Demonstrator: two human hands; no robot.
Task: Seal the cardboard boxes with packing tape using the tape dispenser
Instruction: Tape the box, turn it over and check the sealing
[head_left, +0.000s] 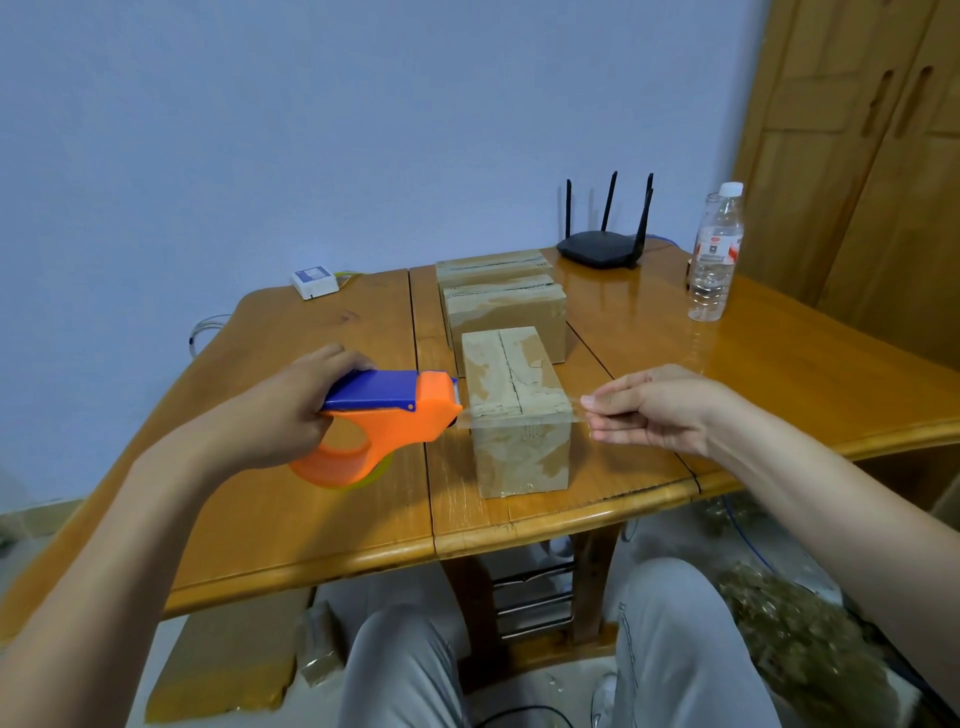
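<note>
A small cardboard box (514, 415) stands near the front edge of the wooden table (332, 488). My left hand (291, 410) grips an orange and blue tape dispenser (389, 421) just left of the box. A strip of clear tape (524, 415) stretches from the dispenser across the box's near top edge. My right hand (660, 410) pinches the tape's free end to the right of the box. Two more cardboard boxes (506, 306) sit behind it, one behind the other.
A black router (602, 244) with antennas stands at the back of the table. A clear water bottle (716, 254) stands at the back right, a small white device (314, 282) at the back left. Flat cardboard (228, 660) lies on the floor below.
</note>
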